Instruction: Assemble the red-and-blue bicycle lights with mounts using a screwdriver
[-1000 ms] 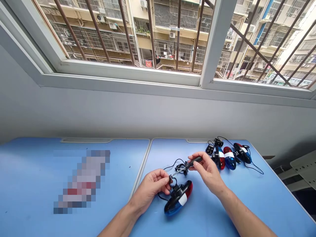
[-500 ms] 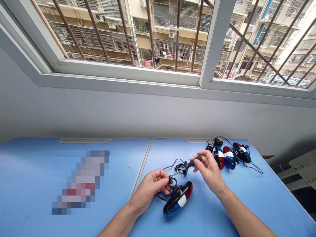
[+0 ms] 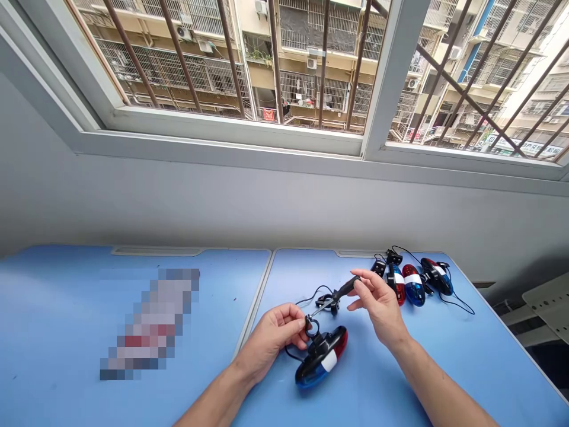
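Note:
My left hand [image 3: 284, 329] pinches the black ring clamp [image 3: 312, 326] on the mount of a red, white and blue bicycle light [image 3: 320, 359]. Between the fingers of my right hand [image 3: 376, 299] is the black handle of a screwdriver [image 3: 345, 288]. Its metal shaft slants down to the left, and the tip meets the clamp's end beside my left fingertips. Behind the shaft lies a black clamp piece [image 3: 326, 303] joined to a thin cable. Whether the tip sits in a screw is too small to tell.
Several similar lights [image 3: 413, 284] with cables and small black boxes [image 3: 393, 257] lie at the table's back right. A blurred-out flat item [image 3: 153, 323] is on the left half of the blue table [image 3: 57, 332]. A barred window stands above the back wall.
My right fingers have shifted slightly on the screwdriver handle, which now shows more from under them. The left hand and the light have stayed nearly in place; the view has moved a little.

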`<state>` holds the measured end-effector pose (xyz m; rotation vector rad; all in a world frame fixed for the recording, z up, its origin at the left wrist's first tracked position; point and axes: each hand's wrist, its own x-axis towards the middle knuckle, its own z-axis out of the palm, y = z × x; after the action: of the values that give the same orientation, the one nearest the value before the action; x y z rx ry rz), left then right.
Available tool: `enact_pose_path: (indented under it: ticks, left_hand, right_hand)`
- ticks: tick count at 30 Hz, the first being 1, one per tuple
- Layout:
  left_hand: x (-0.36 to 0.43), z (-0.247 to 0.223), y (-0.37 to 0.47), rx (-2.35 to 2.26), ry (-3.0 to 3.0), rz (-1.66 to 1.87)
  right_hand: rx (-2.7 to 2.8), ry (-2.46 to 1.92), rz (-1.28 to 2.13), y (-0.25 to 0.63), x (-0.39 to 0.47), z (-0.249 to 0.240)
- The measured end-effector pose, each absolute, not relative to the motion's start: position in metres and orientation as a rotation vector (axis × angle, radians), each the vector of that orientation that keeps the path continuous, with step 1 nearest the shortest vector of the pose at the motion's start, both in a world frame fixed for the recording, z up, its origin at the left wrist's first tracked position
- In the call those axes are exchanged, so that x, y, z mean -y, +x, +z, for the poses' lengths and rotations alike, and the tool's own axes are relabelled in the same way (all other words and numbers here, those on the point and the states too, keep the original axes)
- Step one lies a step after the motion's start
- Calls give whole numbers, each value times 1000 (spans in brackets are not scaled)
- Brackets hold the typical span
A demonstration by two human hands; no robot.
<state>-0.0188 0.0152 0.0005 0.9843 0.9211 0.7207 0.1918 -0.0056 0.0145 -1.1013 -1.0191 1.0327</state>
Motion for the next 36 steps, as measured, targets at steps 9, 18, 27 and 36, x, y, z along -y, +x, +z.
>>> enact_pose_path:
  ticks: [9,18,27,36]
  left_hand:
    - [-15,3,-19,-915,987,724]
    - [-15,1,-20,-911,990,721]
    - [-15,1,-20,-906,988,715]
    - [-15,1,-20,-907,991,716]
  right_hand:
    - [1052,-1100,1005,193,6,15]
    - [1016,-1092,997,192,4,13]
    - [1018,-1106,1022,189,7,15]
    - [1112,-1203,967,194,6,15]
